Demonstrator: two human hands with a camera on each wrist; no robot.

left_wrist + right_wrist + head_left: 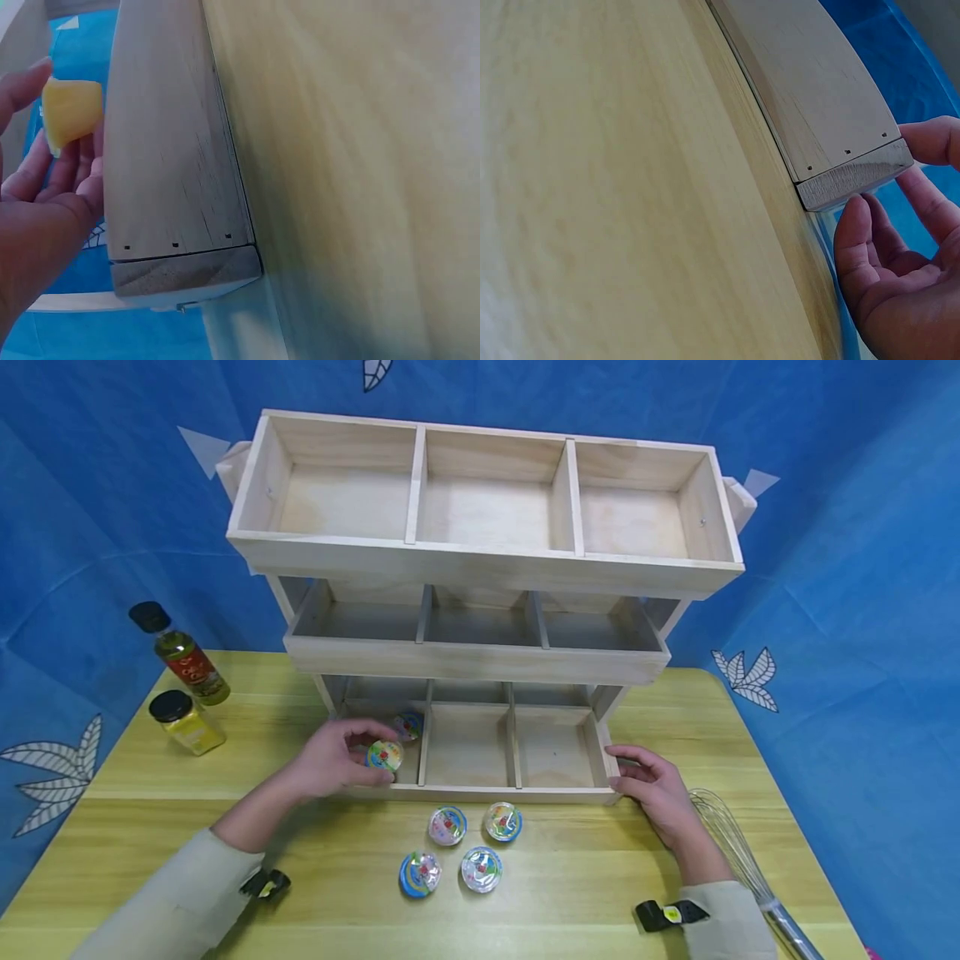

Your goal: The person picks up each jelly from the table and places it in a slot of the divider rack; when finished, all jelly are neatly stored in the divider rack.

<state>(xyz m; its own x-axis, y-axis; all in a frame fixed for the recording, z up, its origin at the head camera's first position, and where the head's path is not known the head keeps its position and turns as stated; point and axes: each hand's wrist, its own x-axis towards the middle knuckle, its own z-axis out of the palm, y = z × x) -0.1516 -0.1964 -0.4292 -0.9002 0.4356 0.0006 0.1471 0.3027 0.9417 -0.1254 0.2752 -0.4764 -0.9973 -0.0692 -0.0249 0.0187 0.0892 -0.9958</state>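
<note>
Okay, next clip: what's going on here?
A person's left hand holds a small round yellow cup with a printed lid at the bottom-left compartment of a pale wooden three-tier rack. A similar small lidded cup lies in that compartment, and four more round lidded cups sit on the light wooden table in front. The right hand holds the rack's lower right corner.

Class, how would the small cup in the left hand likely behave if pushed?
The cup is small, so probably light and easily shifted. Its round lid and tapered body might make it roll in a curve if laid sideways.
</note>
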